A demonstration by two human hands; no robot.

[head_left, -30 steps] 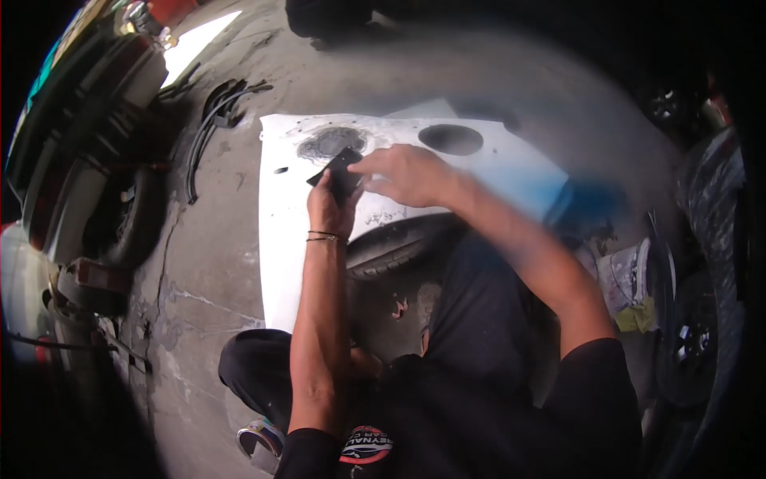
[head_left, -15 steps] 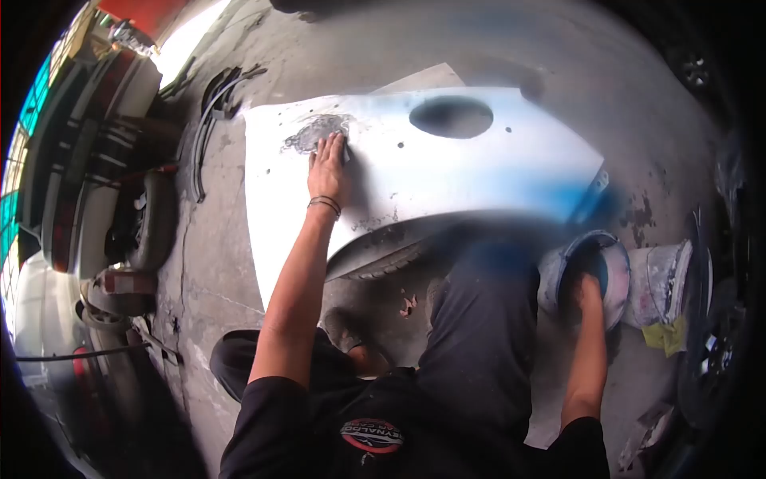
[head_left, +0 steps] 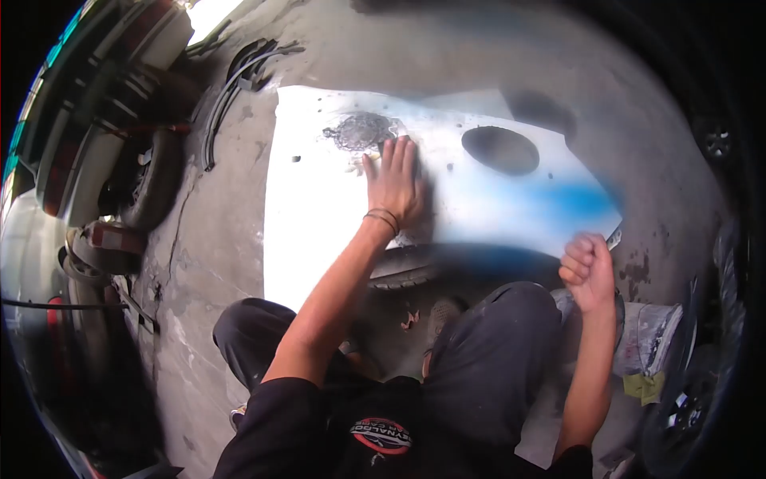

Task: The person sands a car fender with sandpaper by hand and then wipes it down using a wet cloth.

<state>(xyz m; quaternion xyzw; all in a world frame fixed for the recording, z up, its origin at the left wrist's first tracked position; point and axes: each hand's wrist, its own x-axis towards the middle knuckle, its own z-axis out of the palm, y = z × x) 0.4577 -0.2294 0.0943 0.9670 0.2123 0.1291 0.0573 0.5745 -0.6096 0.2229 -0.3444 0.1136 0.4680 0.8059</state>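
White panel [head_left: 315,219] viewed centrally; grey patch [head_left: 351,130] noted near panel's far edge. Black strips [head_left: 227,100] seen left of panel, tyre [head_left: 403,279] below near edge. Right of panel: pale bucket [head_left: 653,339]; second bucket [head_left: 568,323] partly blocked by right forearm. Left hand [head_left: 395,188] laid on panel beside patch, fingers extended, slightly parted. Right hand [head_left: 586,267] raised by panel's right end, fingers curled inward; contents cannot be told.

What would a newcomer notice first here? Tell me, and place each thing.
First, the big white panel across the middle, with a rough grey patch near its far edge and the left hand at the patch's near side. Then the dark oval hole right of the patch, and the right hand curled near the panel's right end.
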